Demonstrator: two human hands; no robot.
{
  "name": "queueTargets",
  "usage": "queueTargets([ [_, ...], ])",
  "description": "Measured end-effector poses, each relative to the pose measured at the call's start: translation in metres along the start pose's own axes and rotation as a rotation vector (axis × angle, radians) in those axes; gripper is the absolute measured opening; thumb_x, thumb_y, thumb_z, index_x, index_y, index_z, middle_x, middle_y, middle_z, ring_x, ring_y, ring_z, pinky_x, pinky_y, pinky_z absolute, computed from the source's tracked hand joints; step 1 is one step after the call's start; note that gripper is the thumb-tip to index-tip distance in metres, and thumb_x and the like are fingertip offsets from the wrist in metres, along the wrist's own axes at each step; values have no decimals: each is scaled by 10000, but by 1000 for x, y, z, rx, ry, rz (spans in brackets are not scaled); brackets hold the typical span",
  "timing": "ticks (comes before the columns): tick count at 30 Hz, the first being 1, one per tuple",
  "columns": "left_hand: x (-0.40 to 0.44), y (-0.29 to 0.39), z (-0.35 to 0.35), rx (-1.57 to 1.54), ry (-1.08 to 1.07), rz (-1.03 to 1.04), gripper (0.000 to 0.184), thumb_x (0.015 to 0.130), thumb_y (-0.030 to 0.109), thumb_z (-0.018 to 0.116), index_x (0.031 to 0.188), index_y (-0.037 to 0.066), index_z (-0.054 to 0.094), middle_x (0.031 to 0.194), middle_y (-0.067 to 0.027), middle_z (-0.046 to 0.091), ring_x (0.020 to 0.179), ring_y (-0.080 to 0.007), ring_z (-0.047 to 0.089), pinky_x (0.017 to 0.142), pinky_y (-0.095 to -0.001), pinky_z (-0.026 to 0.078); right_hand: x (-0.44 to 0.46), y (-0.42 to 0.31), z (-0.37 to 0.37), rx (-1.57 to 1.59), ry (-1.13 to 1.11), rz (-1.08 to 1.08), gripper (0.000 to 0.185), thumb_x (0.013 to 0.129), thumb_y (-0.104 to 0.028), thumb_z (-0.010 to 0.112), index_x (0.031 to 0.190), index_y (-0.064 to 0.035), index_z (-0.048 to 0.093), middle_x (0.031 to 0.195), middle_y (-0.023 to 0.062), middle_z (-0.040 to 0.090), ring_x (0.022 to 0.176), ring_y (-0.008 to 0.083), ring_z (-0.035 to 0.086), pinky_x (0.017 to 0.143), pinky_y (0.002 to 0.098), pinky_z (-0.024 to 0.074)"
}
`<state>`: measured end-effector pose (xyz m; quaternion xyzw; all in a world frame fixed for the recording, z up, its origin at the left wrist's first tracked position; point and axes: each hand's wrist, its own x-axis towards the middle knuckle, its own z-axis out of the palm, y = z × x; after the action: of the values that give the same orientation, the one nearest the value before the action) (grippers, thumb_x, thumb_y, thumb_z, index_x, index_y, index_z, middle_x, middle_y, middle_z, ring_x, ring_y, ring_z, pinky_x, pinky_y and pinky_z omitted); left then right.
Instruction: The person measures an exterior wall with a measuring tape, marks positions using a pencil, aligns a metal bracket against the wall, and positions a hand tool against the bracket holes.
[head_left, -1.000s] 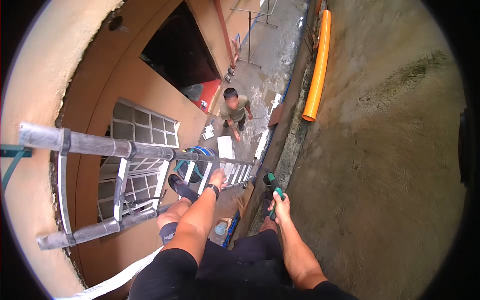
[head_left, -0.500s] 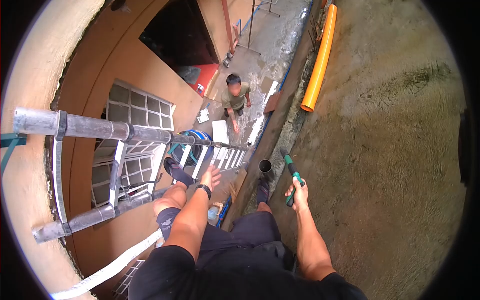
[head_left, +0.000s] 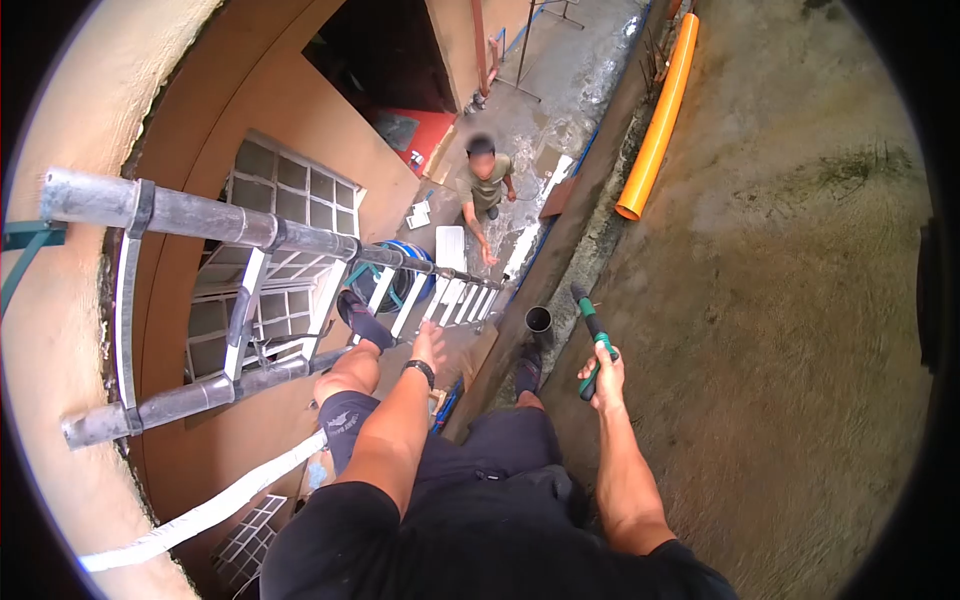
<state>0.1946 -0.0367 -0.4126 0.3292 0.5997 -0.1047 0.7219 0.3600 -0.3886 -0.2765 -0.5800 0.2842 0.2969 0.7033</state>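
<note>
My right hand (head_left: 604,378) is closed round a long green-and-black tool (head_left: 590,330); its black end points away from me, over the concrete surface. Its exact kind is not clear. My left hand (head_left: 428,347) is held out with its fingers apart, slightly blurred, and nothing shows in it. Close by that hand runs the metal ladder (head_left: 200,222), with pale rungs between grey rails. An upright, open-ended dark pipe (head_left: 538,320) stands by my right foot, left of the tool.
Far below, a person (head_left: 485,185) stands on the wet ground with one arm stretched out. An orange pipe (head_left: 660,120) lies along the concrete surface (head_left: 760,350) at right. A blue drum (head_left: 405,270) and a white container (head_left: 450,245) are beyond the ladder. Barred windows (head_left: 290,190) line the wall.
My view has shifted slightly, so the ladder and orange pipe sit further right in the picture. My left hand has moved and is blurred. My right hand keeps hold of the green-and-black tool.
</note>
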Motion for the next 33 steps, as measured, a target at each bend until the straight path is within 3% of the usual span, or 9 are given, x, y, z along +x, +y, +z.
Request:
queueTargets([
  [4, -22, -4, 35, -431, -331, -237, 900, 933, 803, 486, 1655, 317, 258, 1683, -140, 313, 1529, -483, 260, 1059, -877, 239, 0, -6, -4, -45, -18, -43, 261, 1028, -297, 665, 998, -115, 481, 683, 31, 515, 538, 161, 528, 561, 360, 519],
  [8, -102, 15, 48, -610, -896, -225, 834, 940, 768, 509, 1573, 231, 436, 1604, -185, 420, 1460, -497, 396, 1058, -834, 329, 1, -6, -7, -51, -33, -107, 255, 1035, -310, 648, 970, -120, 492, 675, 19, 510, 539, 145, 517, 585, 339, 521],
  [10, -113, 38, 83, -388, -1090, -158, 421, 1017, 383, 602, 1204, 7, 641, 1123, -122, 659, 865, -220, 665, 638, -313, 556, 8, -5, -2, -17, -45, -117, 260, 1029, -311, 654, 969, -121, 486, 669, 16, 508, 530, 147, 516, 564, 342, 518],
  [11, -145, 55, 113, -234, -1146, -170, 225, 990, 222, 610, 989, -2, 637, 831, -39, 566, 575, -97, 463, 443, -213, 346, 13, 0, -4, -45, -27, -98, 275, 1023, -313, 668, 980, -109, 488, 669, 19, 508, 522, 148, 517, 541, 346, 512],
  [12, -162, 56, 138, -139, -1158, -409, 226, 1021, 208, 592, 897, 18, 608, 729, 17, 475, 525, -62, 368, 423, -206, 287, 15, 2, -5, -73, -8, -78, 291, 1017, -314, 682, 991, -97, 490, 669, 22, 509, 515, 150, 518, 518, 350, 507],
  [15, -267, 57, 163, 177, -1381, -158, 431, 1127, 377, 478, 830, 72, 543, 710, 53, 401, 565, -52, 330, 507, -216, 274, 8, -3, 9, -154, -11, -102, 259, 1009, -268, 677, 988, -95, 486, 672, 25, 516, 520, 153, 526, 503, 348, 503],
  [20, -297, 48, 76, -220, -728, -215, 302, 1082, 314, 546, 870, 99, 564, 759, 58, 468, 667, -75, 433, 598, -262, 373, -18, -28, 57, -466, -180, -111, 198, 980, -148, 685, 1041, -63, 517, 677, 24, 531, 509, 139, 517, 456, 328, 479],
  [27, -334, 92, -84, -475, -257, 672, 135, 1026, 19, 615, 1157, 43, 639, 930, -48, 657, 836, -175, 656, 778, -323, 576, -95, -98, 186, -464, -1033, 43, 228, 975, -179, 718, 1047, -77, 527, 624, 30, 538, 506, 164, 535, 554, 363, 503],
  [33, -414, 113, -132, -960, -27, 1223, 112, 1008, 134, 706, 1089, 61, 681, 1006, -45, 703, 894, -158, 683, 865, -327, 603, -214, -149, 250, -415, -1530, 94, 355, 943, -215, 745, 1190, -20, 579, 647, 35, 505, 550, 170, 538, 607, 379, 502],
])
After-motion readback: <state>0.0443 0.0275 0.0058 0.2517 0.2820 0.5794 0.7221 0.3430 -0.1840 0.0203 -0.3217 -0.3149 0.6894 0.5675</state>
